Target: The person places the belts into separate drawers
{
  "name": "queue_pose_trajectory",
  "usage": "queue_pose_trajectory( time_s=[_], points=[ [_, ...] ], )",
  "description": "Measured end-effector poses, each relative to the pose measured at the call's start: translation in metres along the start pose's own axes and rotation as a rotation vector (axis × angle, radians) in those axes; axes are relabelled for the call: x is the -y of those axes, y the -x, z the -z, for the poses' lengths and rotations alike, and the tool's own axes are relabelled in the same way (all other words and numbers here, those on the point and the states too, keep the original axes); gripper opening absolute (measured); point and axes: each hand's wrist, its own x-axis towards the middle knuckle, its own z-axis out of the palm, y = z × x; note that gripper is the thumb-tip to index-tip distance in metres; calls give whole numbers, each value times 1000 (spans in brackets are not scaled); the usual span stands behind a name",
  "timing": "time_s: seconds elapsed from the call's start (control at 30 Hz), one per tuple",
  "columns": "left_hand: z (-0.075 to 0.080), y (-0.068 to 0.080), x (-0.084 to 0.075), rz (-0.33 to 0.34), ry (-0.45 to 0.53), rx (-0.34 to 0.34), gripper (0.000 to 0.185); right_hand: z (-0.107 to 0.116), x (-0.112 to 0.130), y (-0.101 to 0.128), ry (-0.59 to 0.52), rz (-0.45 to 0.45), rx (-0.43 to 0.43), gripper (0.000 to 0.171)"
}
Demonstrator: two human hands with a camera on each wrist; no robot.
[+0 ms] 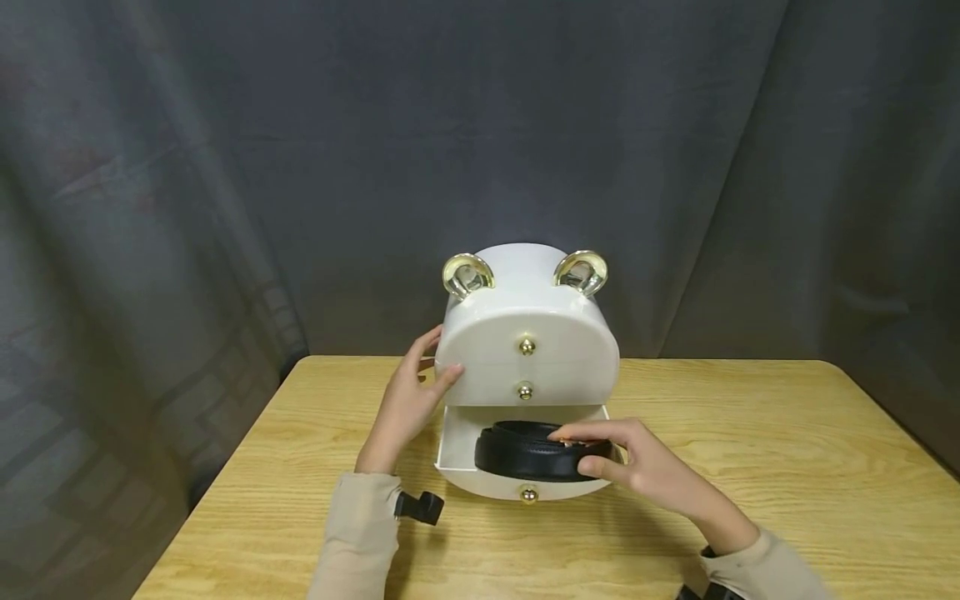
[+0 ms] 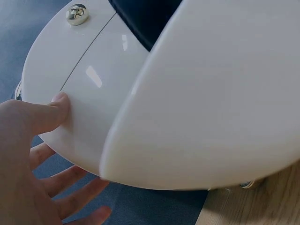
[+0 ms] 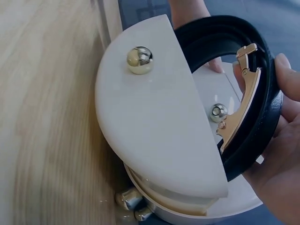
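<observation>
A white rounded drawer box (image 1: 527,333) with two gold ears stands at the middle of a wooden table (image 1: 750,467). Its bottom drawer (image 1: 517,487) is pulled out towards me. A coiled black belt (image 1: 525,454) with a gold buckle (image 3: 236,101) sits partly in that drawer. My right hand (image 1: 622,458) grips the coil at its right side, thumb and fingers round it. My left hand (image 1: 412,392) rests against the box's left side, thumb (image 2: 54,110) on the white front, fingers straight behind.
A small black clip-like object (image 1: 420,506) shows by my left sleeve. A dark grey curtain (image 1: 225,167) hangs behind the table. Bare wood lies to either side of the box. The drawers carry small gold knobs (image 1: 527,346).
</observation>
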Motion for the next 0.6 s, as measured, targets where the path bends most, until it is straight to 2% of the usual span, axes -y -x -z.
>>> queue_pose_trajectory(
  time_s=[0.3, 0.6],
  points=[
    [-1, -1, -1, -11, -5, -6, 63, -12, 6, -4, 74, -87, -44, 35],
    [-2, -1, -1, -6, -10, -1, 64, -24, -1, -8, 168, -129, -116, 38]
  ],
)
